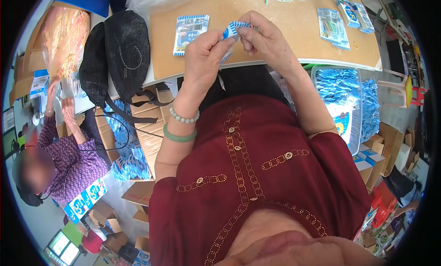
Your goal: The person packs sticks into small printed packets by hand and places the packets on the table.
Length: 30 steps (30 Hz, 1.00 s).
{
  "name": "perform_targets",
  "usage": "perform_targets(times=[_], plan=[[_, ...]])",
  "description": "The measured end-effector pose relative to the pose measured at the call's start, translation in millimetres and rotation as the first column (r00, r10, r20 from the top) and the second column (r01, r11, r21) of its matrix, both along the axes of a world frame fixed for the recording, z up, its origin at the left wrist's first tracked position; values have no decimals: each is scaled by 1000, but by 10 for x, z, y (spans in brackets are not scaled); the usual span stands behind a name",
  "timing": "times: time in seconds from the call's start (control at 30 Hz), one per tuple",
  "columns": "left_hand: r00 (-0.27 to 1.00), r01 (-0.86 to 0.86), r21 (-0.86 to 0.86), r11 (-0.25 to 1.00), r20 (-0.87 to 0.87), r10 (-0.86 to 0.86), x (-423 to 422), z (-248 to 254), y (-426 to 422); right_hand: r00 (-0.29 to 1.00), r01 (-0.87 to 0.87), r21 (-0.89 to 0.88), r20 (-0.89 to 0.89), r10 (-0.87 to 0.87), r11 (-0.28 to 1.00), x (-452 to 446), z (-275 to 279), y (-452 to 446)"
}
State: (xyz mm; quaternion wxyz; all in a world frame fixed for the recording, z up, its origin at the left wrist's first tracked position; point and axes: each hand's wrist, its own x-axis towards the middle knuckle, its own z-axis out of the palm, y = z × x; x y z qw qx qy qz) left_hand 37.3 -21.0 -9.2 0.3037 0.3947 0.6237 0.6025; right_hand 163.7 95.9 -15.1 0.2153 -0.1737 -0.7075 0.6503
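A small blue-and-white packet is pinched by the fingers of the left hand and the right hand, between the two. It is held over the table's near side, where a flat pouch is laid.

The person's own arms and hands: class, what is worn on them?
The left hand and right hand wear no gloves. On the left are a pale beaded bracelet and, nearer the elbow, a smooth green bangle; the right has neither. The dark red sleeves are short.
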Motion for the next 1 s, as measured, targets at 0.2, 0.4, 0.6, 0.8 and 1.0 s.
perform_targets(times=[0.2,0.4,0.6,0.8,1.0], plan=[[988,12,118,993,-157,7,-107,-205,-14,993,70,-190,-82,-87,979,42,-7,-71],[988,22,90,996,-154,-8,-122,-80,-69,897,299,-36,-329,-294,953,111,356,92],[988,17,89,996,-154,-3,21,27,-30,785,282,-142,-534,-314,949,-116,536,-122],[999,38,81,996,-16,-37,-9,-3,-82,653,218,-251,-680,-332,943,-199,561,-177],[993,24,53,998,116,-30,83,75,-54,288,444,251,-949,128,860,-538,269,110]])
